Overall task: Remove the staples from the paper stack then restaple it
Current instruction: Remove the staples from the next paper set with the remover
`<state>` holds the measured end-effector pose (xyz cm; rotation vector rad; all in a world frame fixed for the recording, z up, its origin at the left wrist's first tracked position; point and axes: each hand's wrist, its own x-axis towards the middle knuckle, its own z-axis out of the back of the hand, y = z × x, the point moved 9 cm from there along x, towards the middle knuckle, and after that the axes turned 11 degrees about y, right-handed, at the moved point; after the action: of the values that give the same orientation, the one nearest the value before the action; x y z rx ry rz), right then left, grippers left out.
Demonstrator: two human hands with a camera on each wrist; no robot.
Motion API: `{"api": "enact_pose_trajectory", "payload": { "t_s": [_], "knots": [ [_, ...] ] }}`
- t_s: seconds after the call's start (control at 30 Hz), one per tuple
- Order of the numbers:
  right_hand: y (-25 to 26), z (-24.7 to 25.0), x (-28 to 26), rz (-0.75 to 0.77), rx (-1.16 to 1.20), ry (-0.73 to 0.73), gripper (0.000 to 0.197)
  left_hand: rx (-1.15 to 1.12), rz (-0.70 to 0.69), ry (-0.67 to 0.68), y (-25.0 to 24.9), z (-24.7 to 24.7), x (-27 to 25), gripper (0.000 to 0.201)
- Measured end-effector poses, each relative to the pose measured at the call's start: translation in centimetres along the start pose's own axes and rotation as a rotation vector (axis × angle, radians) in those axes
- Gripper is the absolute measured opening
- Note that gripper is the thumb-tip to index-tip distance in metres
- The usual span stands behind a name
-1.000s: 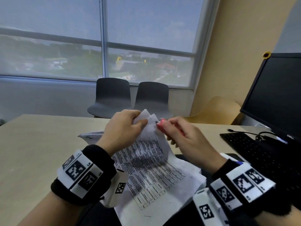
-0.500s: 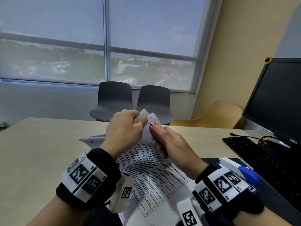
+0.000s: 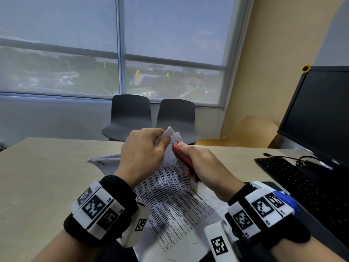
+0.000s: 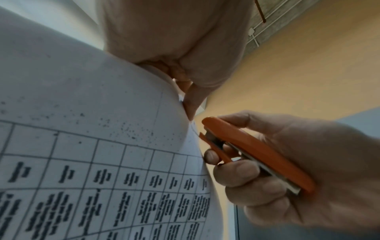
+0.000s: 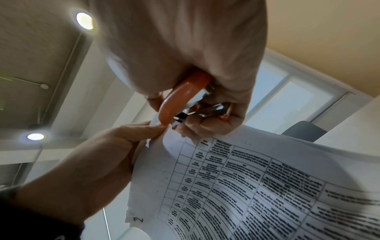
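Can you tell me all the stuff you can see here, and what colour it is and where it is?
paper stack: one, white with black printed tables, lifted at its far corner above the table
stapler: one, orange-red, tip at the paper's held corner
table: one, light wood, under everything
chairs: two dark grey by the window, one tan to their right
monitor: one, black, far right
keyboard: one, black, below the monitor
blue object: one, mostly hidden behind the right wrist
left hand: pinches the paper corner
right hand: grips the stapler
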<state>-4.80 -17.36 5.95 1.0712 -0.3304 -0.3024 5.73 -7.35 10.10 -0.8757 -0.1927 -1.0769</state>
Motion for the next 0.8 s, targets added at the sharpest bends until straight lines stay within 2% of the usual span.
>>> {"api": "enact_pose_trajectory", "payload": {
  "t_s": [0.27, 0.53, 0.8],
  "knots": [
    [0.1, -0.4, -0.5, -0.013, -0.01, -0.02, 0.048, 0.079, -0.165, -0.034, -1.7, -0.4, -0.6, 0.041],
    [-0.9, -2.5, -0.6, 0.073, 0.212, 0.083, 0.047, 0.006, -0.05, -0.008, -0.1, -0.1, -0.4, 0.044],
    [-0.8, -2.0, -0.5, 0.061, 0.265, 0.064, 0.053, -0.006, -0.042, -0.016, -0.5, 0.0, -0.2, 0.039]
  ]
}}
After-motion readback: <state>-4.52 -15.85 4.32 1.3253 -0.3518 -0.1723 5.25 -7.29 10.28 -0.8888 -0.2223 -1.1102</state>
